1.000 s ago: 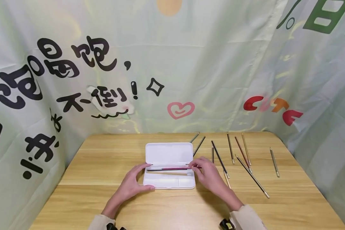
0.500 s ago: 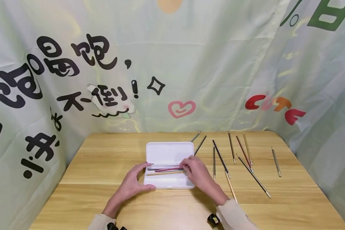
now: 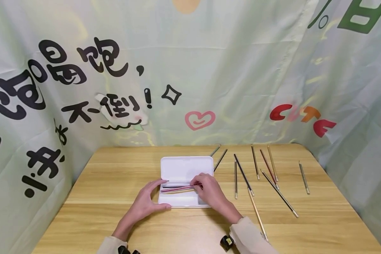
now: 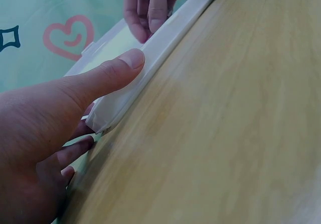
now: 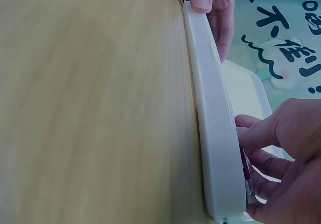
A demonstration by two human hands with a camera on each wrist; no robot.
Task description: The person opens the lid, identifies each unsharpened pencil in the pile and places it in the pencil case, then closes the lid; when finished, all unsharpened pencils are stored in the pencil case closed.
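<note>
An open white pencil case (image 3: 186,166) lies on the table, its lid tilted up at the back. My left hand (image 3: 147,198) holds its left end, thumb at the front edge and index finger near the hinge; in the left wrist view the thumb (image 4: 113,76) lies on the front wall. Over the case's right half, my right hand (image 3: 209,190) pinches a dark red pencil (image 3: 179,189) that slants down into the tray. A black pencil and a tan pencil lie beside it there, partly covered. The red pencil's eraser end (image 5: 249,191) shows under my right fingers in the right wrist view.
Right of the case lie several loose pencils, among them a black one (image 3: 236,180), a tan one (image 3: 258,213), a striped dark one (image 3: 279,193) and a grey one (image 3: 303,178). A printed curtain (image 3: 235,88) hangs behind the wooden table (image 3: 114,169).
My right hand has moved left over the case, carrying the red pencil further left until its far end is near the tray's left side. The left hand stays in place.
</note>
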